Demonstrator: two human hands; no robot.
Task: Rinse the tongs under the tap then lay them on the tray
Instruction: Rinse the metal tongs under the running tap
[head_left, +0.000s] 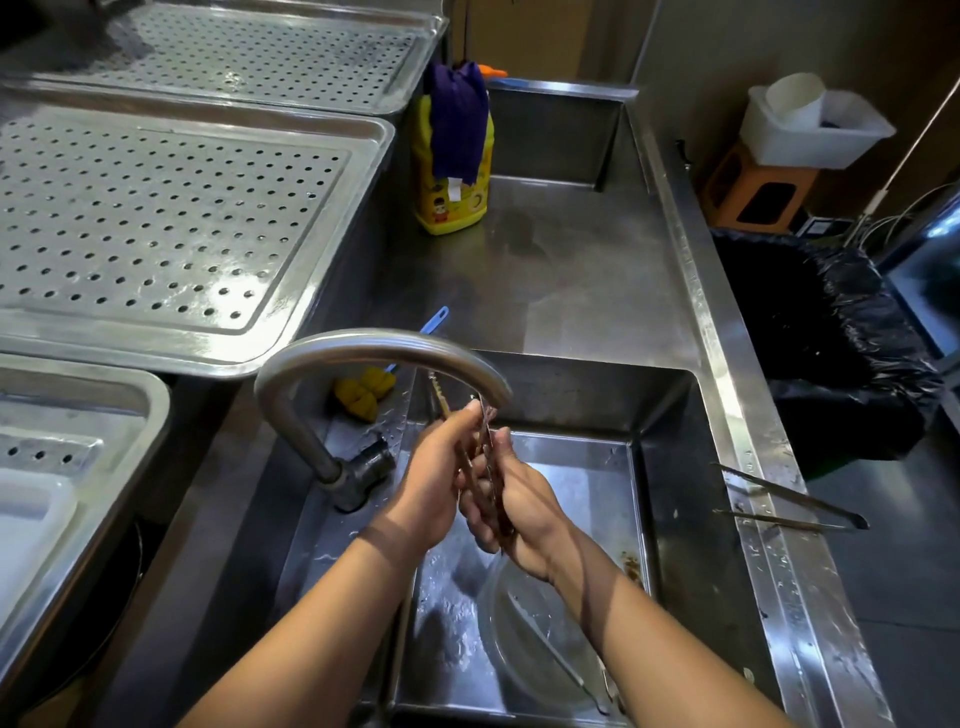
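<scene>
Tongs (488, 439) are held tips-up at frame centre beneath the tap (384, 347) spout; each grip, left hand (431, 483) and right hand (524, 512), is closed around them.

steel counter (571, 270), black-lined bin (810, 322) beside it, white tub (810, 130) on orange stool (748, 192), beige wall (701, 41).

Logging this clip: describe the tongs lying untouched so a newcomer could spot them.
Start at the steel sink below the curved tap. On its right rim, near the black-lined bin, lie the loose tongs. Unlike the held tongs between left hand and right hand under the tap, these lie untouched, arms splayed toward the sink.
</scene>
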